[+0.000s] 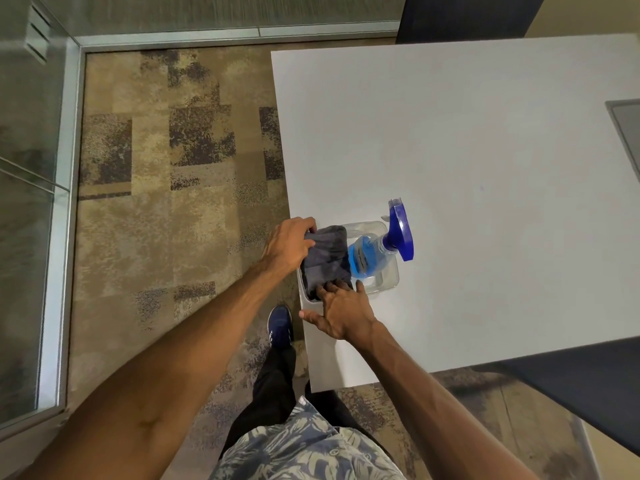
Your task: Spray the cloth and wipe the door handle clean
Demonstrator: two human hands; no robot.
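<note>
A folded grey cloth [325, 259] lies in a clear plastic tray [389, 277] at the near left edge of a white table [467, 150]. Beside the cloth in the same tray lies a spray bottle [372, 252] with blue liquid and a blue trigger head that sticks out over the tray's right rim. My left hand [289, 247] curls around the cloth's left side, fingertips on its top edge. My right hand [341, 311] rests fingers-spread on the cloth's near edge, thumb out to the left. The door handle is not in view.
Patterned brown carpet [173, 202] lies left of the table. A glass wall with a metal frame [65, 202] runs along the left. A dark panel [595, 382] sits at the table's near right. My blue shoe [280, 325] stands by the table edge.
</note>
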